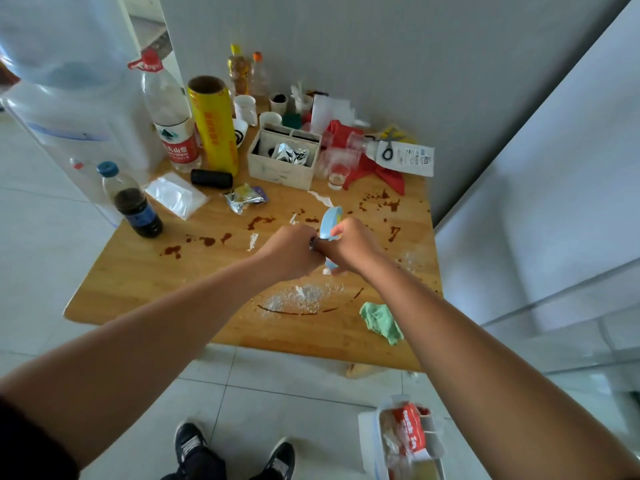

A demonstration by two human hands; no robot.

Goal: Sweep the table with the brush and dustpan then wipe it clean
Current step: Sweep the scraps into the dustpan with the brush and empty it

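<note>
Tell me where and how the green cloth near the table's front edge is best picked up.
Probably pinch the green cloth at its bunched upper folds, coming from straight above. It lies crumpled on the table, so its raised folds are easy to pinch, and nothing lies on it.

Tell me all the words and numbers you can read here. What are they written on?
"6029": on the white packet.
"夫山泉": on the water bottle, on its red label; the smaller print below is too small to read.
Yellow roll: red writing, too blurred to read.
Red packet: white writing, too blurred to read.
Dark bottle: blue label, too small to read.
</note>
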